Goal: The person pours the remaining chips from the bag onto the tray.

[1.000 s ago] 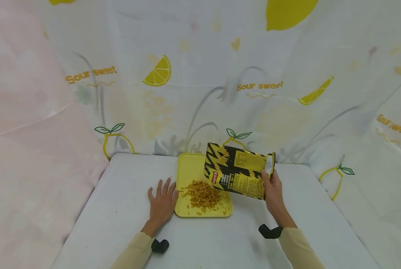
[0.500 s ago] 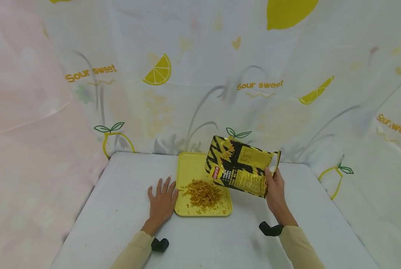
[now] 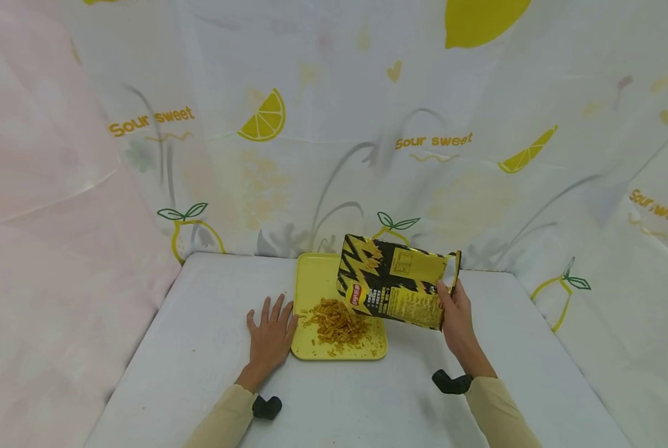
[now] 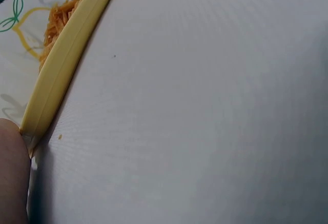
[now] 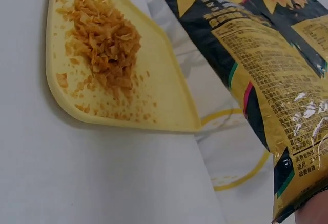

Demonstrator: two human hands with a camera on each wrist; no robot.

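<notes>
Grip of right hand (image 3: 457, 314) is closed on the btm edge of the snack bag (image 3: 395, 287), thumb on the printed side; bag is held off the surface, tilted, its far end left of the grip & hanging over the tray. White surface (image 3: 199, 361) carries everything, w/ a lemon-print curtain (image 3: 334, 124) behind. Yellow tray (image 3: 311, 277) lies left of the right grip, between both hands. Left hand (image 3: 271, 336) lies flat, fingers spread, palm down on the surface, thumb side touching the tray's left rim (image 4: 61, 70). Pile of orange snack sticks (image 3: 336, 322) sits on the tray's near half, below the bag's lowered end; crumbs (image 5: 97, 108) scattered round it.
</notes>
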